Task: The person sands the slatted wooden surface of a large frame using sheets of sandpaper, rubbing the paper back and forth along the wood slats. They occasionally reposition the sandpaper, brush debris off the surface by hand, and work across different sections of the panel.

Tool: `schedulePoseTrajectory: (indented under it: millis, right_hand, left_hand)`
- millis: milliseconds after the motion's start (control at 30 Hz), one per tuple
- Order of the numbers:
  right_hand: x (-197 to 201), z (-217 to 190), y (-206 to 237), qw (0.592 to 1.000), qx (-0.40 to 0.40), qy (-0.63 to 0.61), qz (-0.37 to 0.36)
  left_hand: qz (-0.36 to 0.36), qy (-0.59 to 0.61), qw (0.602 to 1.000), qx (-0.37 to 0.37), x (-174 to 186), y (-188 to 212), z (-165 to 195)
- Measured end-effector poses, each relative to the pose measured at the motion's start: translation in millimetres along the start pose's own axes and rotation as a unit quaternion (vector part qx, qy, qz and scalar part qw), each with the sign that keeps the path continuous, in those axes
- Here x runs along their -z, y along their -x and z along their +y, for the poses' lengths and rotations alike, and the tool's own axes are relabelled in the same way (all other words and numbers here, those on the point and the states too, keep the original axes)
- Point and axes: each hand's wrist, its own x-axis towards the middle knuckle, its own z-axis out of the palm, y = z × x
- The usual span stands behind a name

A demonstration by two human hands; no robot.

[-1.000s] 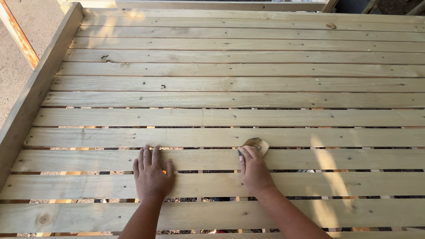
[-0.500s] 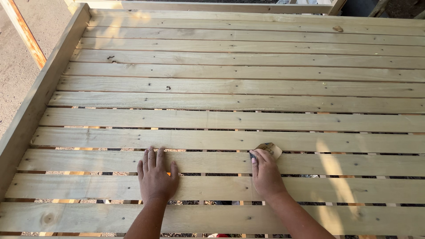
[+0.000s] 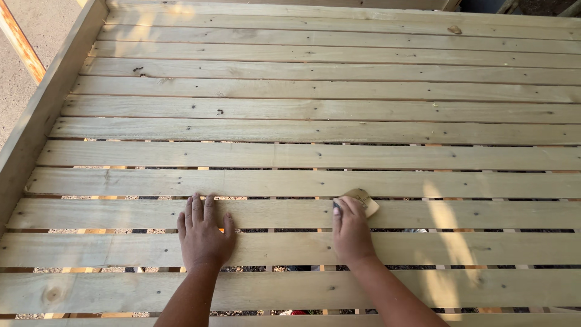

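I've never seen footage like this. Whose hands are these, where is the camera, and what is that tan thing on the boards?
There is no machine here: these are a person's two bare hands, filmed by a camera worn on that person's head and looking down, so you see what they see.

Below them is a platform of pale wooden planks laid side by side. The far ones sit tight together; the near ones have gaps, with gravel and cross-pieces showing through. A raised wooden edge board runs along the left side.

The left hand lies flat, fingers spread, pressed on a plank. The right hand rests its fingers on a small tan pad, which looks like a piece of sandpaper or a sanding block, though I cannot be certain. The pad lies on the plank, partly covered by the fingers.
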Motion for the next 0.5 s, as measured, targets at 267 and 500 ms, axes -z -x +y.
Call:
schedulePoseTrajectory:
  millis: [267, 500]
  right_hand:
    - [-15, -16, -8, 1.000, 0.015, -0.001, -0.028]
    - [-37, -39, -12, 0.999, -0.014, -0.002, -0.036]
  left_hand:
    - [-0.007, 0.004, 1.000, -0.002, 0, -1, -1]
    - [-0.016, -0.011, 1.000, -0.002, 1, -2, 0]
